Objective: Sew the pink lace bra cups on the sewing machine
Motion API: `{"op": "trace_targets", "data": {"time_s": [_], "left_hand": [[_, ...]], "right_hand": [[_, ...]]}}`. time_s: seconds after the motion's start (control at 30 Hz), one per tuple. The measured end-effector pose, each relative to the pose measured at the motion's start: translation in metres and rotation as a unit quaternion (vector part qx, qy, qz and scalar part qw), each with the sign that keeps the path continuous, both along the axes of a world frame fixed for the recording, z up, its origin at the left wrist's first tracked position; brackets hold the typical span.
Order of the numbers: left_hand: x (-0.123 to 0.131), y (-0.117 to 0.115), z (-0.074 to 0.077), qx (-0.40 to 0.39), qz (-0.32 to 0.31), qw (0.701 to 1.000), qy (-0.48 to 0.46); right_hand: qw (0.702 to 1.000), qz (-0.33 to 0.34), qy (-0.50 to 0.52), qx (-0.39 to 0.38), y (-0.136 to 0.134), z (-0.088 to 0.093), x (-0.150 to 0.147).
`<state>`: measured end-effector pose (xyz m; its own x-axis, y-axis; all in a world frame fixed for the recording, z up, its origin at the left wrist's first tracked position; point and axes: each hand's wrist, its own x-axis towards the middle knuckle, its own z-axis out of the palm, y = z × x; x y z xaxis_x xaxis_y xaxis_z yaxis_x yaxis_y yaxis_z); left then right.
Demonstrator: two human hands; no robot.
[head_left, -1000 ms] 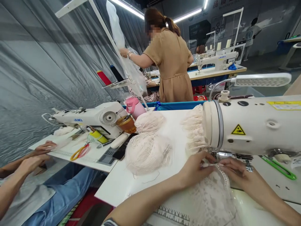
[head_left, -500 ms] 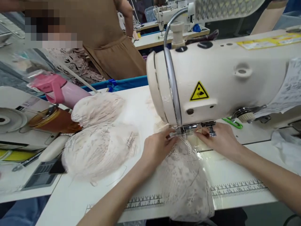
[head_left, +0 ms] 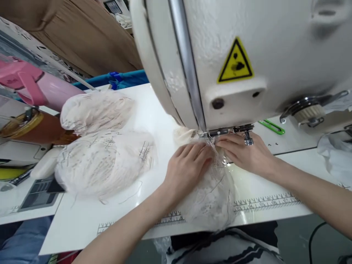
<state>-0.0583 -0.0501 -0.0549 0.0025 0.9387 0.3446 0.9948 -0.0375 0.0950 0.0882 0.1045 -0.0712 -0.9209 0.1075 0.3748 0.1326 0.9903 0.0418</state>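
White lace fabric (head_left: 207,200) lies under the sewing machine head (head_left: 236,66) and spreads toward the table's front edge. My left hand (head_left: 189,165) rests on this lace, left of the presser area, its fingers curled and pressed together on the fabric. On the other side of the lace strip, my right hand (head_left: 244,150) has its fingertips closed at the strip, beside the metal attachment (head_left: 228,132). The machine parts partly cover my right fingertips. The needle itself cannot be made out.
Two bundles of pale lace (head_left: 96,110) (head_left: 104,165) lie at the left, near a pink bottle (head_left: 49,86) and an amber container (head_left: 41,126). A green thread cutter (head_left: 272,127) lies behind my right hand. A person in brown clothing (head_left: 90,36) stands beyond the table.
The view has moved closer to the machine. My left hand has gone from pinching the lace edge to lying over the fabric. The lace's front end has drawn back from the table edge.
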Motion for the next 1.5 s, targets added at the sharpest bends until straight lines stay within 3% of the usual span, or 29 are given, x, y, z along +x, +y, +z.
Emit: {"op": "trace_targets", "data": {"time_s": [0.17,0.3,0.43,0.53,0.63,0.7,0.83,0.97,1.13,1.3,1.4,1.5], "left_hand": [[-0.012,0.003,0.012,0.021,0.091,0.995,0.018],[-0.022,0.008,0.008,-0.050,0.157,0.986,0.006],[-0.023,0.010,0.008,-0.040,0.155,0.987,-0.023],[-0.017,0.008,0.019,0.005,0.100,0.992,-0.078],[-0.008,0.000,0.032,-0.002,0.027,0.993,-0.119],[-0.001,-0.007,0.036,0.005,0.028,0.990,-0.136],[0.007,-0.021,0.029,-0.001,0.158,0.955,-0.250],[0.008,-0.032,0.014,-0.057,0.225,0.904,-0.359],[0.010,-0.041,0.009,-0.047,0.200,0.865,-0.457],[0.012,-0.037,0.017,-0.057,0.206,0.874,-0.437],[0.011,-0.031,0.020,-0.068,0.212,0.882,-0.415],[0.008,-0.027,0.023,-0.084,0.212,0.885,-0.405]], "right_hand": [[0.999,0.020,0.031,-0.024,0.004,-0.001,0.000],[0.997,0.015,0.075,-0.030,0.003,-0.003,-0.001],[0.993,0.003,0.115,-0.034,-0.001,-0.004,-0.003],[0.990,-0.004,0.126,-0.058,-0.004,-0.005,-0.004],[0.982,-0.009,0.134,-0.133,-0.006,-0.005,-0.003],[0.966,-0.006,0.132,-0.221,-0.006,-0.002,-0.001],[0.920,-0.008,0.091,-0.381,-0.007,0.009,0.002],[0.901,-0.032,0.067,-0.428,-0.007,0.014,0.002],[0.885,-0.080,0.052,-0.456,-0.003,0.009,-0.002],[0.877,-0.074,0.058,-0.470,-0.001,0.007,-0.004],[0.895,-0.089,0.050,-0.433,-0.001,0.007,-0.003],[0.944,-0.099,0.044,-0.313,-0.002,0.005,-0.001]]}}
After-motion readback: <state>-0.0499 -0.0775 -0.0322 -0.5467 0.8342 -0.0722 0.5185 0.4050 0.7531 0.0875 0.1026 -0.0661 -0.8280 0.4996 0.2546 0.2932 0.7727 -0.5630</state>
